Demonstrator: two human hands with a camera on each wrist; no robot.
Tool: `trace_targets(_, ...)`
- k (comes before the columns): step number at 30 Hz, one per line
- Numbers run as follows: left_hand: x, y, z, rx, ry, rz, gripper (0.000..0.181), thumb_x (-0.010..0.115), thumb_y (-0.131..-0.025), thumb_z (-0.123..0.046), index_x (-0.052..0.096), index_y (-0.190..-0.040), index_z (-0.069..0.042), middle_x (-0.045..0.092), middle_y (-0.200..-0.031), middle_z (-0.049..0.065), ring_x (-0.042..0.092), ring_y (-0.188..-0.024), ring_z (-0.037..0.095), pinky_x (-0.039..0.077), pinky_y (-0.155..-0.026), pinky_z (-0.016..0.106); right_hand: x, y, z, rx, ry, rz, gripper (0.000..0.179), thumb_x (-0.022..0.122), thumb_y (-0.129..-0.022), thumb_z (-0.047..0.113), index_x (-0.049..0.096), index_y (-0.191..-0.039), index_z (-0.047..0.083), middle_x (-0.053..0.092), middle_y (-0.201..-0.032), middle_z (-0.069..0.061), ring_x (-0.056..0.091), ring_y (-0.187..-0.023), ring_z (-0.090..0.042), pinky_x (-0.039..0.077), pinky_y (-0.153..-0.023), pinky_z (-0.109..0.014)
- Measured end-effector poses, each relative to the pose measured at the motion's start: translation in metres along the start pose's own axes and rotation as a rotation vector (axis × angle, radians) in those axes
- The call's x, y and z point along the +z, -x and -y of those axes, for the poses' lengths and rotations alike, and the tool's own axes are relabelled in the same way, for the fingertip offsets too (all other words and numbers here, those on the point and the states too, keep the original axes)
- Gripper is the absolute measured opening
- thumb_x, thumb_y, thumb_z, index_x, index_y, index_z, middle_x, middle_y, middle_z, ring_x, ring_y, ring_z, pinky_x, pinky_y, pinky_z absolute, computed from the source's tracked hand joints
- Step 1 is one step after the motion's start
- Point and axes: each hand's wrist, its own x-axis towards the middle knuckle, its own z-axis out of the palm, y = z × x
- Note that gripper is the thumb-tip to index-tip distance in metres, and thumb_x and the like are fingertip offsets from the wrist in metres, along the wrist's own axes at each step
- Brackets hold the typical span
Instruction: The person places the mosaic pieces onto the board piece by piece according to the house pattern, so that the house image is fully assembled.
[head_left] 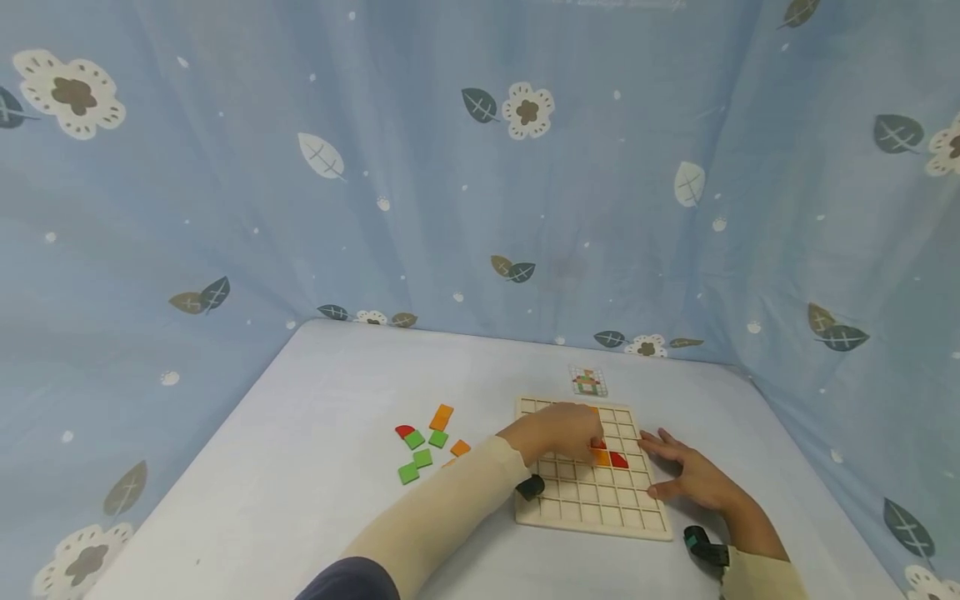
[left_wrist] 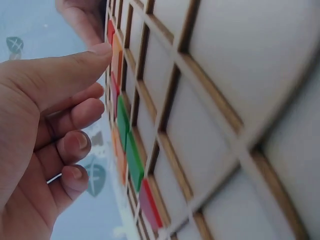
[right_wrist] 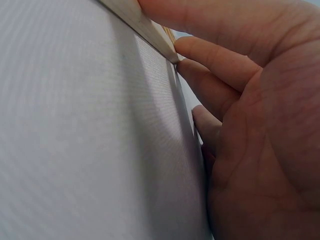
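A pale wooden grid board [head_left: 592, 514] lies on the white table. My left hand [head_left: 567, 429] reaches over it with curled fingers, and in the left wrist view its thumb tip touches an orange tile [left_wrist: 117, 54] at a grid cell; the index fingertip is hidden there. Beside that tile sits a red curved-edged tile [head_left: 618, 460]. In the left wrist view, green tiles [left_wrist: 134, 160] and a red tile [left_wrist: 150, 204] also sit in cells. My right hand [head_left: 693, 477] rests at the board's right edge, fingers extended, thumb touching the rim [right_wrist: 145, 25].
Left of the board lie several loose tiles: green squares [head_left: 423, 458], orange ones [head_left: 441, 417] and a red rounded one [head_left: 404, 431]. A small picture card [head_left: 588, 382] with a coloured pattern lies behind the board. A blue patterned curtain [head_left: 420, 167] surrounds the table.
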Motion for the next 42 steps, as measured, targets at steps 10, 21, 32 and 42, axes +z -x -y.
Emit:
trace_targets(10, -0.013, 0.032, 0.014, -0.047, -0.092, 0.015, 0.023, 0.073, -0.087, -0.04, 0.073, -0.103, -0.024, 0.064, -0.095, -0.016, 0.056, -0.085, 0.001, 0.046, -0.076, 0.02, 0.001, -0.001, 0.001, 0.028, -0.019, 0.012, 0.094, 0.088, -0.062, 0.035, 0.049, -0.142, 0.005, 0.021, -0.154, -0.026, 0.008, -0.139, -0.053, 0.01, -0.097, -0.077)
trace_targets(21, -0.023, 0.087, 0.039, -0.093, -0.113, -0.03, 0.021, 0.075, -0.085, -0.038, 0.076, -0.097, -0.021, 0.067, -0.092, -0.014, 0.058, -0.079, 0.002, 0.048, -0.073, 0.022, 0.002, -0.001, 0.002, 0.019, -0.02, 0.013, 0.092, 0.087, -0.063, 0.034, 0.049, -0.141, 0.003, 0.02, -0.154, -0.027, 0.008, -0.139, -0.054, 0.009, -0.097, -0.077)
trace_targets(32, -0.014, 0.129, 0.071, -0.202, -0.07, -0.029, 0.029, 0.075, -0.086, -0.037, 0.075, -0.107, -0.019, 0.066, -0.1, -0.01, 0.056, -0.082, 0.004, 0.047, -0.076, 0.023, 0.001, 0.001, 0.004, 0.021, 0.008, 0.025, 0.089, 0.086, -0.066, 0.032, 0.049, -0.142, 0.003, 0.019, -0.154, -0.03, 0.009, -0.137, -0.057, 0.011, -0.096, -0.078)
trace_targets(42, -0.01, 0.156, 0.08, -0.3, -0.072, -0.012, 0.027, 0.074, -0.086, -0.038, 0.075, -0.105, -0.02, 0.069, -0.099, -0.009, 0.062, -0.086, 0.009, 0.05, -0.079, 0.03, 0.001, 0.001, 0.003, 0.012, 0.005, 0.021, 0.088, 0.086, -0.066, 0.032, 0.05, -0.141, 0.004, 0.022, -0.154, -0.028, 0.009, -0.137, -0.057, 0.012, -0.095, -0.078)
